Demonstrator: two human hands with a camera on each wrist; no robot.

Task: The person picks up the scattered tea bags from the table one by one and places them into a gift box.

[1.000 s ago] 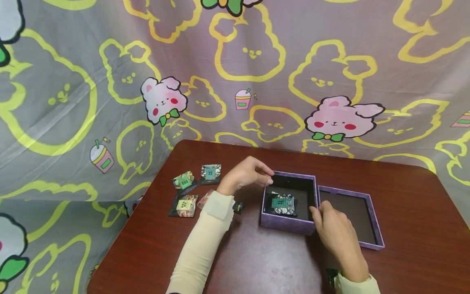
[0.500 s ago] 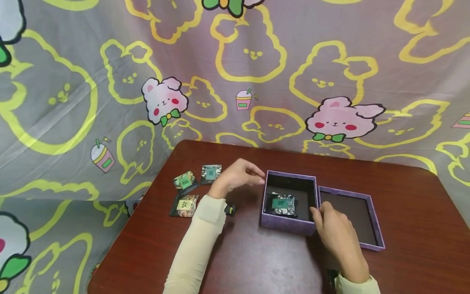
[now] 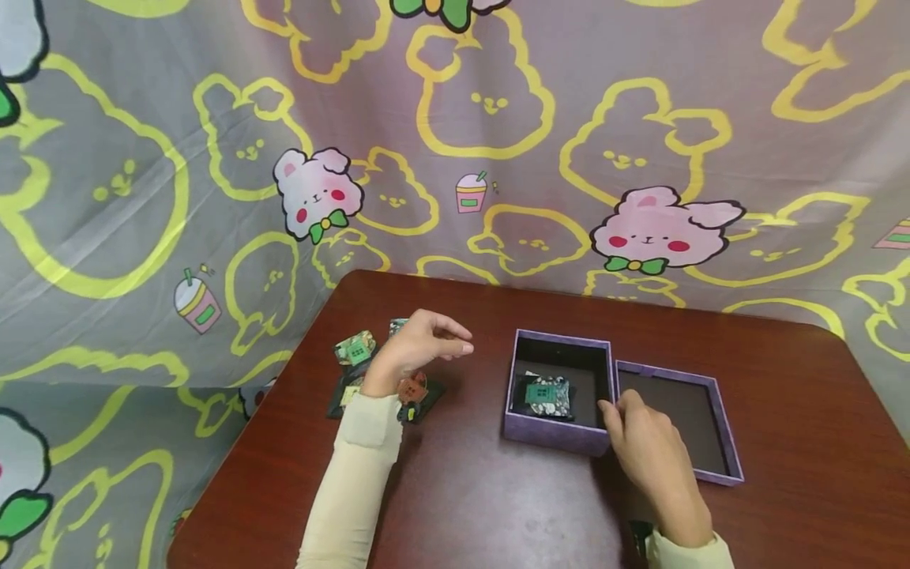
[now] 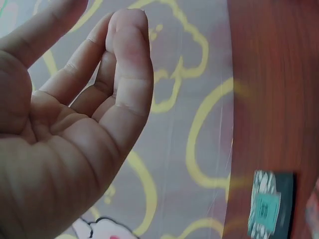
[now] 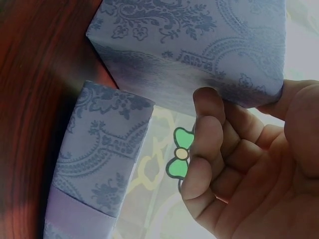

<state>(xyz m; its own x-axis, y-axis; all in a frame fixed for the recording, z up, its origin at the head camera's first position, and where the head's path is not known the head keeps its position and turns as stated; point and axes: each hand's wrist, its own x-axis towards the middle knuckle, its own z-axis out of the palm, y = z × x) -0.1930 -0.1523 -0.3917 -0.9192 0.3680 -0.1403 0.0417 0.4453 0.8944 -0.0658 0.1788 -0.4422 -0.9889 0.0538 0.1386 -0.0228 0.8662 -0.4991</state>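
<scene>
Your left hand (image 3: 423, 344) is the nearer one to the loose packets: the flat, glossy black packet with a red-brown label (image 3: 412, 389) lies just on the near side of it, beside your cream fabric cuff (image 3: 370, 423); its long axis can't be told, part is hidden. Fingers loosely bent, narrow gap to the thumb, nothing held.

Your right hand (image 3: 654, 442) grips the near right corner of the purple, squarish, open-topped box (image 3: 558, 435), thumb and curled fingers on either side of that corner. Box sits well to the right of your left hand, around mid-bench (image 3: 490, 490), near wall running roughly left to right.

Inside it, a black packet with a teal label and pebble-like print (image 3: 547, 395) lies flat by the near left corner. Shallow purple tray, dark inside (image 3: 711, 427), sits just right of the box, toward the bench's right edge.

Toward the bench's left edge: green-labelled packet (image 3: 355, 348), cream-labelled packet (image 3: 351, 393) and teal-labelled packet (image 4: 266, 211), the last two part-covered by your arm or hand in the head view. Box walls look stiff, damask-patterned; bench is reddish-brown, wood-grained, shiny. Packets look crinkly, probably slippery film.
</scene>
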